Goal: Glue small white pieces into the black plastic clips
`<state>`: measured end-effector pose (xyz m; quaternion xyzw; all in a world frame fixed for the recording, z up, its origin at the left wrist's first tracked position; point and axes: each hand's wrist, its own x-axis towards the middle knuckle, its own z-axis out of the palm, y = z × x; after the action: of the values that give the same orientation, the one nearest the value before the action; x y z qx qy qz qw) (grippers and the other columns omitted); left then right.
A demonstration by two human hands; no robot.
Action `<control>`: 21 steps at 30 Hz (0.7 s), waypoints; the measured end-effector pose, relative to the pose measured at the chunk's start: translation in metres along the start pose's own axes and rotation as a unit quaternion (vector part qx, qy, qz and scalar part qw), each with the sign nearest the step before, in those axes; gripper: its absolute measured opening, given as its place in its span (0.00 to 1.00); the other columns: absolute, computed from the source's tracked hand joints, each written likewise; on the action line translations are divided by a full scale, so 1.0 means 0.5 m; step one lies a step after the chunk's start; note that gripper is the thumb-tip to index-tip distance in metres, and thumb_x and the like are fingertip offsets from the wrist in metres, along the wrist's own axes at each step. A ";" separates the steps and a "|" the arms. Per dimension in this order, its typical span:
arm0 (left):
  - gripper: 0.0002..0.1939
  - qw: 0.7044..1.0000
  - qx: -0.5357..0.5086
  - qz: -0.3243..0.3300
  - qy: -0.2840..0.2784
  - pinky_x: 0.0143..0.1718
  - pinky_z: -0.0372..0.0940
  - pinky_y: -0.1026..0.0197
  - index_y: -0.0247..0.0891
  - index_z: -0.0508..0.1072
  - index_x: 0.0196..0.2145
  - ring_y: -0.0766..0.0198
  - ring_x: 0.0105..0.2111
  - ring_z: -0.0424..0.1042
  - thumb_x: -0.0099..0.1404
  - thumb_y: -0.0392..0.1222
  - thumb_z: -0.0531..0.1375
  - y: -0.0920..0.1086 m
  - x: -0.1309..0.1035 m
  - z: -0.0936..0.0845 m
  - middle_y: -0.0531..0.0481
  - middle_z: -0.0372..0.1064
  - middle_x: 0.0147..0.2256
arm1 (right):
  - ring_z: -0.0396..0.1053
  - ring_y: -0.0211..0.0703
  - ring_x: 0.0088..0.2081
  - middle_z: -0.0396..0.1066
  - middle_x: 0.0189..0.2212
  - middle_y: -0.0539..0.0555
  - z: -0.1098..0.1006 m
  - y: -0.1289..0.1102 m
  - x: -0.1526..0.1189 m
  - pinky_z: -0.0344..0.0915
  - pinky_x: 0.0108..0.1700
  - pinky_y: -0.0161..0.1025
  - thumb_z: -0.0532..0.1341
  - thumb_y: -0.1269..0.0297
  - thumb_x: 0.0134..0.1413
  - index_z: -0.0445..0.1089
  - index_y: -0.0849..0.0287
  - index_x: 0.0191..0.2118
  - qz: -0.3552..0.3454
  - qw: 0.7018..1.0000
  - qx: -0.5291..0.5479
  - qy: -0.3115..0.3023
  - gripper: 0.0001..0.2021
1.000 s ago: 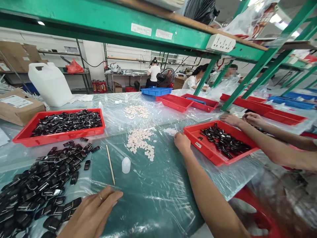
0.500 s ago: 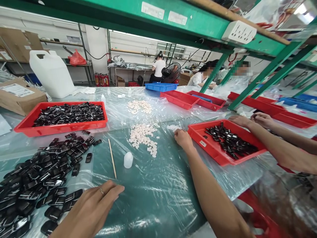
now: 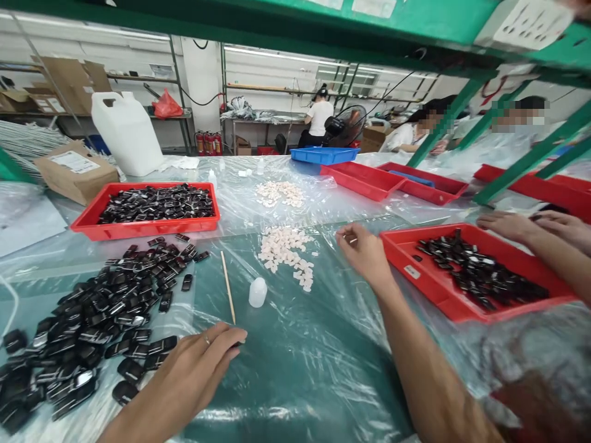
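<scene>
While the left hand (image 3: 194, 369) pinched a dark, mostly hidden piece (image 3: 236, 346) in its fingers, the right hand (image 3: 368, 257) curled its fingers near the right-hand red tray (image 3: 431, 290), contents impossible to tell. Loose on the worktop (image 3: 295, 363), seemingly outstanding: one large heap of black casings (image 3: 101, 320), two piles of white pieces (image 3: 281, 245). Already trayed: two lots of black parts (image 3: 157, 204).
</scene>
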<state>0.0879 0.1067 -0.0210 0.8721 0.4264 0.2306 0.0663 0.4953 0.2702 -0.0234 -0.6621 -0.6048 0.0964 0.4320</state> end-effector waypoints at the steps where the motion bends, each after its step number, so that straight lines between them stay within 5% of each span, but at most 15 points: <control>1: 0.15 1.000 -0.010 -0.003 -0.014 0.40 0.75 0.64 0.58 0.66 0.56 0.66 0.41 0.79 0.77 0.53 0.48 -0.015 0.006 0.007 0.61 0.77 0.43 | 0.79 0.46 0.36 0.83 0.36 0.53 0.000 -0.030 -0.024 0.82 0.49 0.48 0.73 0.52 0.81 0.81 0.52 0.44 -0.033 0.999 0.035 -0.008 0.12; 5: 0.11 0.996 -0.079 -0.042 0.000 0.34 0.72 0.69 0.55 0.69 0.51 0.71 0.29 0.76 0.75 0.52 0.53 -0.033 0.011 0.019 0.61 0.75 0.37 | 0.84 0.47 0.41 0.86 0.39 0.53 0.010 -0.154 -0.150 0.84 0.46 0.43 0.73 0.45 0.80 0.84 0.49 0.43 -0.158 0.967 0.171 -0.101 0.15; 7: 0.10 0.993 -0.098 -0.059 0.024 0.31 0.71 0.70 0.54 0.69 0.51 0.70 0.30 0.76 0.74 0.51 0.54 -0.025 0.007 0.019 0.60 0.75 0.39 | 0.85 0.45 0.39 0.87 0.39 0.52 0.023 -0.204 -0.210 0.84 0.43 0.40 0.75 0.58 0.80 0.86 0.47 0.46 -0.227 0.913 0.279 -0.192 0.05; 10: 0.10 0.990 -0.112 -0.072 0.054 0.27 0.69 0.69 0.52 0.67 0.51 0.68 0.29 0.75 0.74 0.51 0.55 -0.013 0.001 0.017 0.59 0.75 0.39 | 0.86 0.41 0.36 0.88 0.38 0.49 0.055 -0.244 -0.271 0.84 0.39 0.35 0.76 0.69 0.76 0.86 0.47 0.46 -0.262 0.867 0.343 -0.249 0.07; 15: 0.08 0.987 -0.135 -0.088 0.022 0.28 0.67 0.70 0.51 0.69 0.48 0.69 0.28 0.74 0.72 0.49 0.58 -0.009 0.000 0.015 0.60 0.74 0.34 | 0.89 0.41 0.35 0.90 0.39 0.49 0.100 -0.250 -0.305 0.84 0.39 0.32 0.77 0.70 0.75 0.88 0.48 0.44 -0.237 0.871 0.369 -0.221 0.07; 21: 0.07 0.984 -0.166 -0.072 0.000 0.26 0.63 0.70 0.48 0.70 0.46 0.72 0.24 0.70 0.75 0.48 0.55 -0.005 0.009 0.014 0.60 0.72 0.32 | 0.93 0.43 0.37 0.94 0.39 0.49 0.105 -0.250 -0.332 0.88 0.42 0.32 0.77 0.69 0.77 0.88 0.46 0.47 -0.213 0.879 0.379 -0.198 0.07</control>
<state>0.0916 0.1125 -0.0266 0.8162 0.4438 0.2924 0.2265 0.3298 0.1341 -0.0346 -0.2706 -0.7211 0.3530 0.5311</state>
